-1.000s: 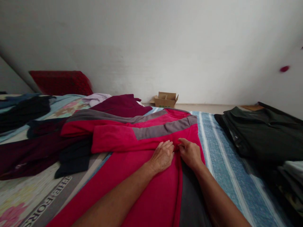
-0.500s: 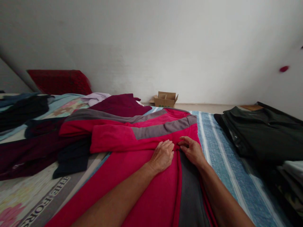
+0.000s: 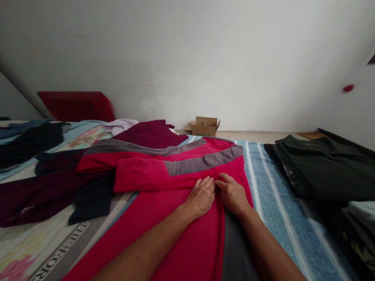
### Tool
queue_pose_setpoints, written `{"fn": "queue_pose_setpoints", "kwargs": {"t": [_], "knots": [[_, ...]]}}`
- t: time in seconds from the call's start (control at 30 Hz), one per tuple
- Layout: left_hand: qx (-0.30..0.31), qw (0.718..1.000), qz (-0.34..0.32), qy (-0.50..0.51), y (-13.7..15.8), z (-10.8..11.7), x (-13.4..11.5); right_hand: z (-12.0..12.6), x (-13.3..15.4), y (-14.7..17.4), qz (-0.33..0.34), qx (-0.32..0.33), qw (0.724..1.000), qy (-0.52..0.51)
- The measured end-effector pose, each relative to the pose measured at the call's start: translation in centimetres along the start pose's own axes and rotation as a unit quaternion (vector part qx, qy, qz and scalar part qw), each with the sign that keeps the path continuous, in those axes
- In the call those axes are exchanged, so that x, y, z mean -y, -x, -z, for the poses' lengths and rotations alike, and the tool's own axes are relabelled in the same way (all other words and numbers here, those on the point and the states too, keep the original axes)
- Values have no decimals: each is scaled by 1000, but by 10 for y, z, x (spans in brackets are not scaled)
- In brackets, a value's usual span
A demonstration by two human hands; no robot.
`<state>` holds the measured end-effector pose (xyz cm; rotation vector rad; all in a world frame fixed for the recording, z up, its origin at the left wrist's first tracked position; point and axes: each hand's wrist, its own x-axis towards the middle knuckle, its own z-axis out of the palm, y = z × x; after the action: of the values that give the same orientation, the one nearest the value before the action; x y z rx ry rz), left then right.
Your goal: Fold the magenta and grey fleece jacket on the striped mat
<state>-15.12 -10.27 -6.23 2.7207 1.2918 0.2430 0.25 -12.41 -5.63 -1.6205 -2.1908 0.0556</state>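
Note:
A red and grey fleece jacket (image 3: 175,218) lies spread on the bed in front of me, one sleeve (image 3: 140,173) stretched out to the left across its upper part. My left hand (image 3: 202,195) rests on it with fingers extended and flat, just below the sleeve's lower edge. Close beside it, almost touching, my right hand (image 3: 233,193) has curled fingers and appears to pinch the red fabric near the top of the dark grey panel (image 3: 236,246). The right fingertips are partly hidden by the hand itself.
Left of the jacket lie maroon clothes (image 3: 47,191) and a dark navy garment (image 3: 90,199). A stack of folded dark trousers (image 3: 322,168) stands on the right. An opened cardboard box (image 3: 204,127) sits by the wall. A blue striped sheet (image 3: 272,187) covers the bed.
My right hand has moved slightly left, closer to my left hand, and its fingers have closed toward the fabric. My left hand stays nearly in place. The view has tilted a little.

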Motion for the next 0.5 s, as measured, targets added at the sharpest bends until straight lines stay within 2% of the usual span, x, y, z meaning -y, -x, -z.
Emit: {"fn": "queue_pose_setpoints", "kwargs": {"t": [0.1, 0.3, 0.4, 0.5], "knots": [[6, 1000, 1, 11, 4, 0, 1, 3, 6, 1, 20, 34, 998, 44], [-7, 999, -8, 40, 13, 1, 1, 4, 16, 5, 8, 74, 994, 77], [-74, 996, -17, 45, 22, 16, 18, 2, 17, 8, 0, 76, 993, 88], [-178, 982, 50, -33, 44, 49, 54, -1, 17, 9, -2, 68, 994, 90]]}}
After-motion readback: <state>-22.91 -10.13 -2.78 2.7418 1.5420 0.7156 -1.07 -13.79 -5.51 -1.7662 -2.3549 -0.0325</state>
